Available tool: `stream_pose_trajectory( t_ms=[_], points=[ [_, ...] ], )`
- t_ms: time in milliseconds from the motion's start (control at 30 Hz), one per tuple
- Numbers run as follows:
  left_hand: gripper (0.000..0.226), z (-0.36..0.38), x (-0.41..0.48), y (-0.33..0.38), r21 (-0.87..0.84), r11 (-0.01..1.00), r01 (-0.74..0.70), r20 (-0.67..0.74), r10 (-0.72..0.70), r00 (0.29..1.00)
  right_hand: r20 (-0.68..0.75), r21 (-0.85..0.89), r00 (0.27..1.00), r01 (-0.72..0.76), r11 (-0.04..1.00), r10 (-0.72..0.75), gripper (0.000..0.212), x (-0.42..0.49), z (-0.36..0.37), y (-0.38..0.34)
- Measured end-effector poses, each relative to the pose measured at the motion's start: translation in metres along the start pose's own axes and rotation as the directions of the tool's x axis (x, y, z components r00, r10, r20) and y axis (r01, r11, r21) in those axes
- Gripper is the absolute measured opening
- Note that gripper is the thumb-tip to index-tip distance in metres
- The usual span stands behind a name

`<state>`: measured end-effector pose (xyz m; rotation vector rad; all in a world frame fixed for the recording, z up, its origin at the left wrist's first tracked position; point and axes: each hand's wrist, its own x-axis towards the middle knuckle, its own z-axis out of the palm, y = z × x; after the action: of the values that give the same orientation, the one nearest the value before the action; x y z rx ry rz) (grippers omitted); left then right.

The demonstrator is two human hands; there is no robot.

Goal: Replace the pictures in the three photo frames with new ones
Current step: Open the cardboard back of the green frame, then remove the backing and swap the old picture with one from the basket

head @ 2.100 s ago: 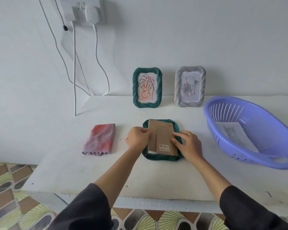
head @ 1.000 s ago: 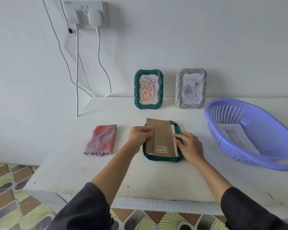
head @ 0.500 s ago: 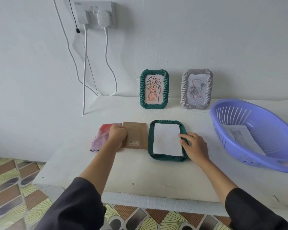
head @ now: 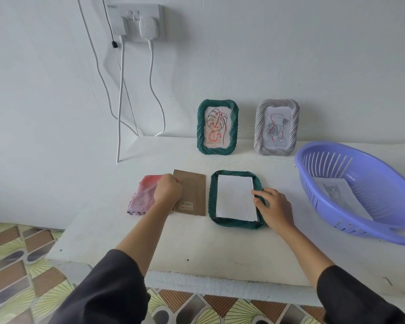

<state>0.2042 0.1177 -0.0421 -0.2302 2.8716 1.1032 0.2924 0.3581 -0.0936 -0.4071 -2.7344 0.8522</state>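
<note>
The face-down green frame [head: 234,224] lies flat on the white table [head: 197,251], just ahead of the person and between the two hands. Its rim is dark green and ridged like twisted rope, with rounded corners. Its back is open, and a plain white sheet [head: 234,197] fills the recess almost edge to edge. The right hand [head: 276,210] rests on the frame's right rim with fingers fairly straight and relaxed, one fingertip touching the sheet's right edge. The left hand [head: 167,191] is well apart from it, fingers curled over the left edge of the cardboard backing [head: 195,194]. This is a brown board with a barcode sticker near its lower edge, lying flat just beside the frame's left side. The backing's left part overlaps a folded pink and lilac cloth [head: 142,195]. Against the wall stand two more frames, upright and side by side: a standing green frame [head: 216,151] of the same twisted pattern, holding a black line drawing of a leaf with red strokes, and a pale grey frame [head: 259,127] holding a faint grey and red picture. To the right sits a lilac slotted basket [head: 360,232] with a printed paper [head: 341,195] lying inside — its image is too faint to make out. A wall socket [head: 136,22] with plugged cables hangs above the table's left end.
</note>
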Motion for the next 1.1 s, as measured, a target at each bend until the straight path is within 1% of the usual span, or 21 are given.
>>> stream_pose_trajectory(
  t_ms=[100,200,300,367,433,500,567,633,700,900,1033,1100],
  points=[
    [0.033,0.004,-0.005,0.003,0.155,0.988,-0.022,0.019,0.020,1.000,0.001,-0.002,1.000,-0.003,1.000,0.003,0.030,0.001,0.000,0.000],
    [0.031,0.008,-0.010,0.010,0.310,0.950,-0.045,0.045,0.033,0.998,-0.006,0.006,1.000,-0.013,1.000,0.013,0.030,0.000,-0.001,0.000],
    [0.029,0.015,-0.015,0.016,0.394,0.915,-0.089,-0.006,0.099,0.995,-0.005,0.005,1.000,-0.012,1.000,0.012,0.030,0.000,-0.001,0.001],
    [0.028,0.021,-0.016,0.021,0.343,0.921,-0.185,-0.013,0.202,0.979,-0.006,0.000,1.000,-0.007,1.000,0.007,0.030,0.000,-0.001,0.000],
    [0.030,0.031,-0.020,0.026,0.234,0.928,-0.288,0.042,0.287,0.957,-0.005,-0.007,1.000,-0.006,1.000,0.006,0.030,0.000,0.000,-0.001],
    [0.031,0.042,-0.024,0.027,0.187,0.928,-0.323,0.107,0.307,0.946,0.004,-0.010,1.000,-0.004,1.000,0.004,0.030,0.000,0.000,-0.002],
    [0.039,0.051,-0.028,0.026,0.219,0.925,-0.309,0.154,0.280,0.948,0.005,-0.009,1.000,-0.001,1.000,0.001,0.030,0.000,0.001,-0.002],
    [0.046,0.057,-0.032,0.025,0.264,0.917,-0.300,0.152,0.268,0.951,0.005,-0.014,1.000,0.000,1.000,0.000,0.031,0.000,0.000,-0.002],
    [0.047,0.060,-0.033,0.025,0.265,0.918,-0.295,0.133,0.268,0.954,0.007,-0.024,1.000,0.001,1.000,-0.001,0.031,0.000,0.000,-0.001],
    [0.039,0.060,-0.033,0.026,0.139,0.963,-0.229,0.102,0.216,0.971,0.014,-0.044,1.000,0.001,0.999,0.000,0.031,0.000,-0.001,-0.002],
    [0.035,0.060,-0.032,0.029,0.041,0.984,-0.171,0.070,0.168,0.983,0.006,-0.031,1.000,-0.009,0.999,0.010,0.031,-0.001,-0.003,-0.005],
    [0.032,0.059,-0.032,0.032,0.005,0.989,-0.148,0.061,0.148,0.987,0.030,-0.004,1.000,-0.003,1.000,0.004,0.034,-0.003,-0.006,-0.008]
  ],
)
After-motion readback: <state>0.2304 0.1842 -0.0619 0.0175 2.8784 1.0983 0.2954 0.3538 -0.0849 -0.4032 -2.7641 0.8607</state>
